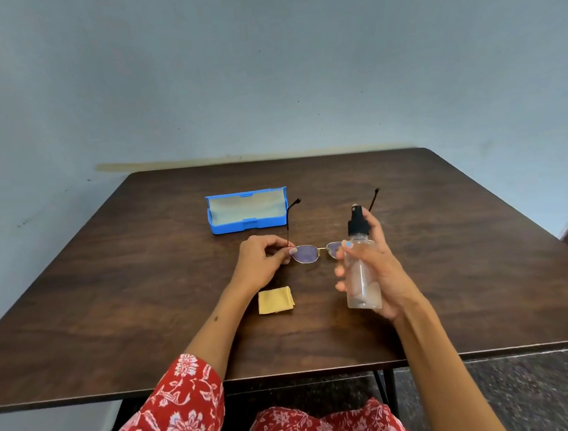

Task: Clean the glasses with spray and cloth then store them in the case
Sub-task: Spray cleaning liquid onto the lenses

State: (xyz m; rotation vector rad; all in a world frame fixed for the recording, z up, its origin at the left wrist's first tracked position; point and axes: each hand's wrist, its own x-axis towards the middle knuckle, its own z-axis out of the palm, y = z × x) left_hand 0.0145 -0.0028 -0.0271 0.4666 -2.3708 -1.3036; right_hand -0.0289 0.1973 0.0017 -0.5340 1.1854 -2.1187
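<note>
A dark wood worktop [450,270] is seen from above, set against a pale blue wall. The glasses [307,252] are held just above the worktop centre, lenses toward the viewer, temples pointing away. The left hand [262,261] is pinched on the frame's left hinge. The right hand [375,269] is wrapped round a clear spray bottle [362,277] w/ a black pump top, index finger laid on the pump; the right lens is partly hidden behind the bottle. A folded yellow cloth [275,301] lies near the left wrist, untouched. An open blue case [246,211] sits further back-left, apart from the rest.

Judged: spraying step is about to be done; wiping & storing are left. Risks: nozzle direction can't be told, so mist could be sent past the lenses onto the worktop or cloth; the frame is held at one corner only, so it could be twisted or dropped when spray pressure or wiping is applied; a wet bottle could slip
</note>
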